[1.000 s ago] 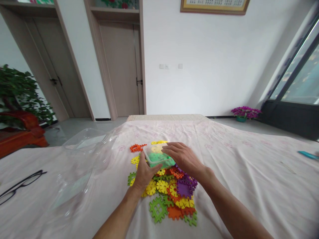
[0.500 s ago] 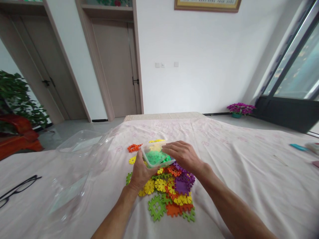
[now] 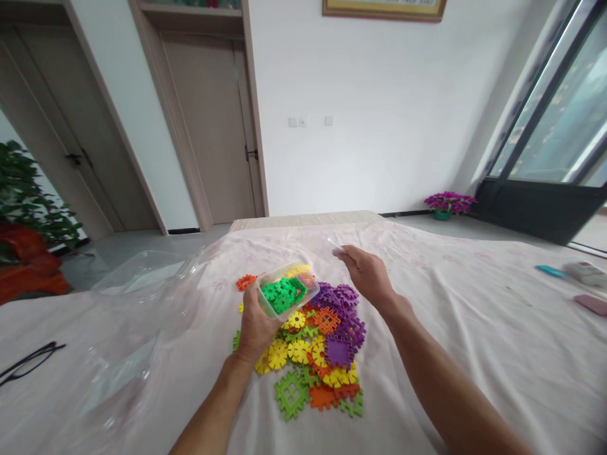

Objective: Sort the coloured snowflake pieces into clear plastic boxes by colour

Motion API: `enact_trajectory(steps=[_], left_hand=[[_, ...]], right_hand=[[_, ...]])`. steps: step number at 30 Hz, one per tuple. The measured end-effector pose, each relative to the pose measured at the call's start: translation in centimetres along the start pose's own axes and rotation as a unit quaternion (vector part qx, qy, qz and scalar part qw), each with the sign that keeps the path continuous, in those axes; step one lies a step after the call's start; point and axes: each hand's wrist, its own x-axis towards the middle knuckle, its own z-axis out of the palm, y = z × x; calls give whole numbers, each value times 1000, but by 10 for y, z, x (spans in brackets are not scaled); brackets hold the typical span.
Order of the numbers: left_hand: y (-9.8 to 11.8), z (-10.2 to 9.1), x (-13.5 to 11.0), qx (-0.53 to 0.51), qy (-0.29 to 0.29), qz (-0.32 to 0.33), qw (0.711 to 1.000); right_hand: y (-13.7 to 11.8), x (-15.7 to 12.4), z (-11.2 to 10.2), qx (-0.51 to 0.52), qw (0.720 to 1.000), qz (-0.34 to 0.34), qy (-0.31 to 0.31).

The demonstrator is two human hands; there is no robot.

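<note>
My left hand (image 3: 256, 325) grips a clear plastic box (image 3: 313, 292) by its near left side, tilted above the pile. Green notched plastic discs (image 3: 283, 295) lie inside it. My right hand (image 3: 372, 273) is raised to the right of the box, fingers pinched on the edge of a thin clear lid (image 3: 337, 251), which is hard to see against the cloth. Under and in front of the box spreads a heap of interlocking pieces: yellow discs (image 3: 300, 351), purple squares (image 3: 339, 351), orange squares (image 3: 326, 320) and green squares (image 3: 291, 395).
Two clear plastic containers, one farther back (image 3: 142, 275) and one nearer (image 3: 118, 373), lie on the left of the pale tablecloth (image 3: 427, 354). Black glasses (image 3: 33, 363) rest at the left edge. A blue item (image 3: 551, 272) and a pink item (image 3: 590, 304) lie at right.
My right hand has lifted the lid off the box and moved it up and right, uncovering the green discs. My left hand still holds the box.
</note>
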Motion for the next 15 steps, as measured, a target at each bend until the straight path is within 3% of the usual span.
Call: enact_trajectory(steps=[2,6,10,15], left_hand=[[2,-6,5,63,-5,82,995],[8,-12,10,146,-75,225,960],[14,-10,3,188,-108,266,939],[18,-13,0,189,-58,293,935]], right_hand=[[2,0,3,13,1000,8,-19],[1,0,5,42,998,17,-37],[2,0,5,77,996,33,-31],[6,1,4,182,978,99,23]])
